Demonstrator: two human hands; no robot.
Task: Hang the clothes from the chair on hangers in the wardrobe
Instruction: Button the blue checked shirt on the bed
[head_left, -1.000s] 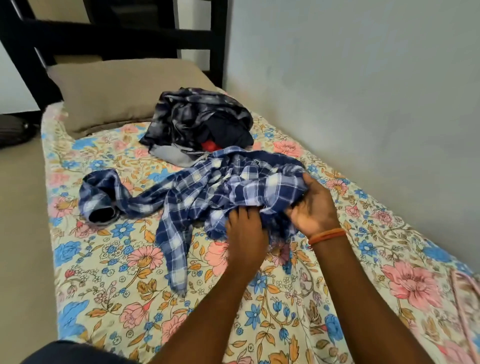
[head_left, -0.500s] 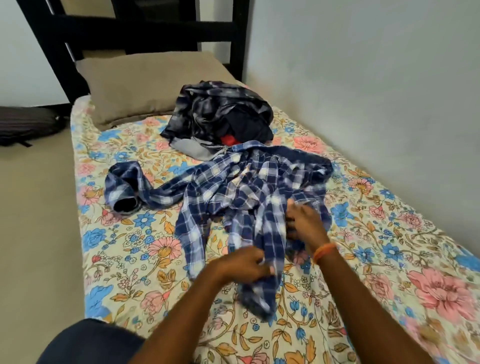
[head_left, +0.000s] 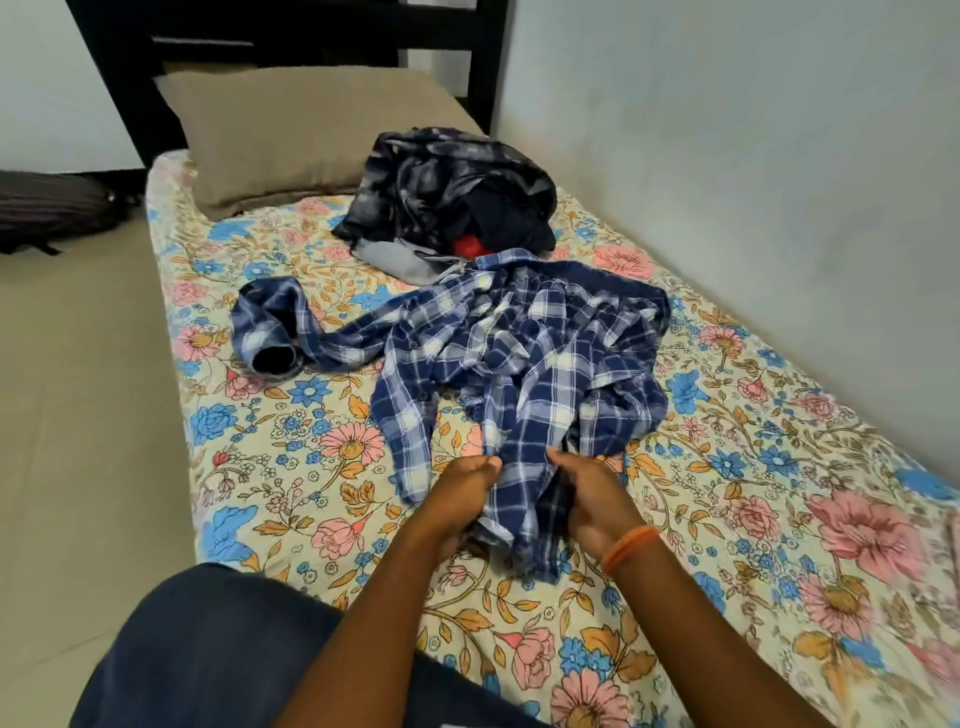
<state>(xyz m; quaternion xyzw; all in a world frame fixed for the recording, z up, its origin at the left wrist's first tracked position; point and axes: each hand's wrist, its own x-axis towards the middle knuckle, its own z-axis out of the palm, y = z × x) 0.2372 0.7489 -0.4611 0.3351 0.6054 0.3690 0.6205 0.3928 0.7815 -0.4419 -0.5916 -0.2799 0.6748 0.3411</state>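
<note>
Head view: I see my left hand (head_left: 462, 493) and right hand (head_left: 592, 499) each gripping the shirt's (head_left: 519, 353) near edge, the rest spread beyond them on the bed (head_left: 270, 467).

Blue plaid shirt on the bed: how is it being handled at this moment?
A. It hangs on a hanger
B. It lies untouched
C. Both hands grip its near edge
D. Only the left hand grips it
C: the left hand and the right hand each hold the near edge of the blue plaid shirt, which lies crumpled on the floral bedsheet with no hanger in view.
</note>
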